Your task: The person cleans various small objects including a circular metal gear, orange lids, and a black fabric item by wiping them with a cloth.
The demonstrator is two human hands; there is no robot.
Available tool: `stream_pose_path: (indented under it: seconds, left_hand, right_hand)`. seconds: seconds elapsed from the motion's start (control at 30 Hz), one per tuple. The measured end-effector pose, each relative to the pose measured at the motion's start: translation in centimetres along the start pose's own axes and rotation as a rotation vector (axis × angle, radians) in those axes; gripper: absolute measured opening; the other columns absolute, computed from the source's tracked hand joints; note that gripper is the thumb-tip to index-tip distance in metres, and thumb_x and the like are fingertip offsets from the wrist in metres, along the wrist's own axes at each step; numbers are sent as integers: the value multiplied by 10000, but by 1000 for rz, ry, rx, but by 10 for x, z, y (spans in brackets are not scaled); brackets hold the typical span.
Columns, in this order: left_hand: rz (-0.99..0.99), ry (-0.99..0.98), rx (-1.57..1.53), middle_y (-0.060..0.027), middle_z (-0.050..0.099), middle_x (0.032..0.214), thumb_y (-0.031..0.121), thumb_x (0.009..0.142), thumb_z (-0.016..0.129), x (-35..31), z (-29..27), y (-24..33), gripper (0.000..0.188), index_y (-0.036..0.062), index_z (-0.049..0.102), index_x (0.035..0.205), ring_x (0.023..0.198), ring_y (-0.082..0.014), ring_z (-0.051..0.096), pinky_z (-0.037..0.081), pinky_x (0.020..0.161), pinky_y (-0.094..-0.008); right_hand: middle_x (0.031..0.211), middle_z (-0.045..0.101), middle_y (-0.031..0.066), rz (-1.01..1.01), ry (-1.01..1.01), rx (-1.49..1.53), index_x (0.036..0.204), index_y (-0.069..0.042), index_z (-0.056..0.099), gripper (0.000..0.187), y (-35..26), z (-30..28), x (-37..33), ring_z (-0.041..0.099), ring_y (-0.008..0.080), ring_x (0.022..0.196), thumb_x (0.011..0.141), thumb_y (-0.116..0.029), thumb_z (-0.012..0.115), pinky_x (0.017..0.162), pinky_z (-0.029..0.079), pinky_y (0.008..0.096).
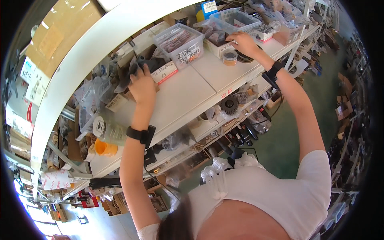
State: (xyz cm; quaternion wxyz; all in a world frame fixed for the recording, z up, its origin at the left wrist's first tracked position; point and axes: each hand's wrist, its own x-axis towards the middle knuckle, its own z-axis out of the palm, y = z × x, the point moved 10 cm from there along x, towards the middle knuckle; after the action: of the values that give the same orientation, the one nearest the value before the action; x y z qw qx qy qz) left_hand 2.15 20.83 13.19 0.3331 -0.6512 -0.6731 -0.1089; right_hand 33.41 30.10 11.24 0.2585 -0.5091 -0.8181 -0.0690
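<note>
My left hand [143, 86] reaches onto the shelf with its fingers apart. Its fingertips are at some dark wrapped items [154, 63] behind a small white box with a red stripe [166, 73]; whether they press on the items is hard to see. Farther right, my right hand [245, 43] has its fingers bent together at the corner of an open white carton [217, 49], which holds bagged brownish parts. Just below that hand stand a small clear jar with tan contents [230, 58] and a stack of dark rings [247, 57], partly hidden by the wrist.
A clear plastic bin [179, 43] of bagged parts stands between my hands. Another clear bin [236, 21] sits behind the right one. A white upright [60, 94] curves past on the left, near an orange cup [105, 148]. On the lower shelf lies a dark gear [229, 105].
</note>
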Motion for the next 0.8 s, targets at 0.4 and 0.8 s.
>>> stream_pose_path:
  seconds: [0.4,0.8]
  left_hand:
    - [245,21,-125,-71,566,1033,149,666,686,64,8,119,434,99,517,1064,1029,-276,507,383,884,-383]
    - [172,2,-416,-102,532,1062,118,689,664,53,5,102,490,105,500,1150,1012,-298,491,406,846,-398]
  right_hand:
    - [757,591,134,-347,-93,-73,823,-68,563,119,-66,45,29,578,323,764,704,-70,577,641,465,396]
    - [833,608,142,-417,-308,-76,1001,-71,559,250,-58,68,54,584,333,798,753,-96,547,673,467,410]
